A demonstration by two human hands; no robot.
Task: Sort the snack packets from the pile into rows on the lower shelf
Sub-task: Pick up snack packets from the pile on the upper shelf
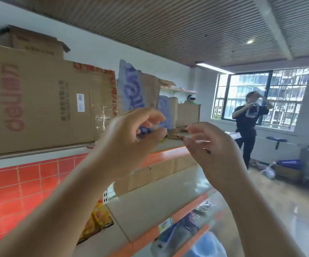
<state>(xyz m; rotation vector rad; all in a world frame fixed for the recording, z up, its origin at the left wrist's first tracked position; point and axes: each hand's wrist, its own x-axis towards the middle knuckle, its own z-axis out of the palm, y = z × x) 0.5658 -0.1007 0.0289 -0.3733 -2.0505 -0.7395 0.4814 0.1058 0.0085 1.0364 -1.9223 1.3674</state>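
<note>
Both hands are raised in front of the top shelf (168,151), which has an orange edge. My left hand (131,140) has its fingers and thumb curled round a small blue packet (144,130), only a bit of which shows in the gap. A little to the right, my right hand (211,147) hangs with loosely curled fingers and nothing visible in it. Yellow snack packets (100,217) lie on a lower shelf beneath my left forearm. Blue and white packets (177,236) sit on the lowest shelf in view, blurred.
Large cardboard boxes (38,101) fill the top shelf at left, with a blue-lettered bag (131,86) and smaller boxes (188,114) behind my hands. A person in black (247,123) stands by the window at right. Bags and boxes (283,169) lie on the floor there.
</note>
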